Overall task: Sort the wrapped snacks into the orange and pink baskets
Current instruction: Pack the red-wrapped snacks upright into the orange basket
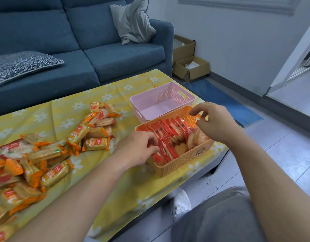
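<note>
Item: red packs (170, 133), flat round crackers in red-and-clear film, approx. a full row.
Location: standing on edge inside the orange basket (178, 165), near right end of the worktop (115, 189); a few at the far end lean flat.
Second bin: pink basket (161, 95), touching the orange one on its far side, nothing in it yet.
Unsorted stock: orange-yellow packs (51, 154), heaped loose on the cloth well to the left; at least one loose red pack (12, 149) among them.
L grip: left hand (138, 147) curled down onto the near end of the row, tips buried betw. packs; holding or only steadying, cannot tell.
R grip: right hand (215, 123) over the far end, fingers loosely bent, thumb at a red film edge; pinch not confirmed, cannot tell.
Handling (est.): light; film slick and crinkly; crackers inside likely brittle, so no squeezing across the faces.
Where to hold (est.): by the crimped seal tabs, or rim-to-rim across the disc.
Risk (est.): the row may topple domino-style if one end is left unsupported.
Status (est.): red lot mostly binned; orange-yellow lot not begun.
</note>
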`<action>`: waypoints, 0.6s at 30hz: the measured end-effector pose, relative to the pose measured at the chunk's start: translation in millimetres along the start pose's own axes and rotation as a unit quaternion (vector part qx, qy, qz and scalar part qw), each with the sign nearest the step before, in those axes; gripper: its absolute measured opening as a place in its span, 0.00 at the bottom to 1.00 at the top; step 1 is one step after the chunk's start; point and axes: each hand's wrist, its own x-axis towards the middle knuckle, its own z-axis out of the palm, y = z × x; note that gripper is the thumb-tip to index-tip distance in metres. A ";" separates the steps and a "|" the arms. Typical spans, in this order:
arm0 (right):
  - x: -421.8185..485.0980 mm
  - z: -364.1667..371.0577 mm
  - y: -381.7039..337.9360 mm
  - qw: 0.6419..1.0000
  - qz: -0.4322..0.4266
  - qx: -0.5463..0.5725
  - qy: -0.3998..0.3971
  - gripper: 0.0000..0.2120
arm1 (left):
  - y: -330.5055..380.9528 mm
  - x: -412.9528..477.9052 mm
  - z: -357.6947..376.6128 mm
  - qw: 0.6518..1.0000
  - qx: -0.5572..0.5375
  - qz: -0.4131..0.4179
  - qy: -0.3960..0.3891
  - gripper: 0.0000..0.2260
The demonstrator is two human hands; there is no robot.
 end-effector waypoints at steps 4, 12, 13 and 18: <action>-8.1 17.5 -29.0 0.995 -0.022 -0.035 -0.091 0.08 | 3.5 3.0 8.0 0.999 0.024 -0.020 0.024 0.04; -7.6 66.0 -48.3 0.955 -0.010 -0.139 -0.263 0.07 | 17.0 1.9 21.7 0.991 0.091 0.019 0.095 0.12; -6.4 60.9 -45.2 0.958 -0.006 -0.115 -0.264 0.08 | 17.0 1.2 22.4 0.993 0.078 0.040 0.083 0.12; -1.3 11.3 -14.4 0.998 0.051 -0.036 -0.026 0.12 | 21.3 -1.9 25.8 0.986 0.060 0.145 0.051 0.21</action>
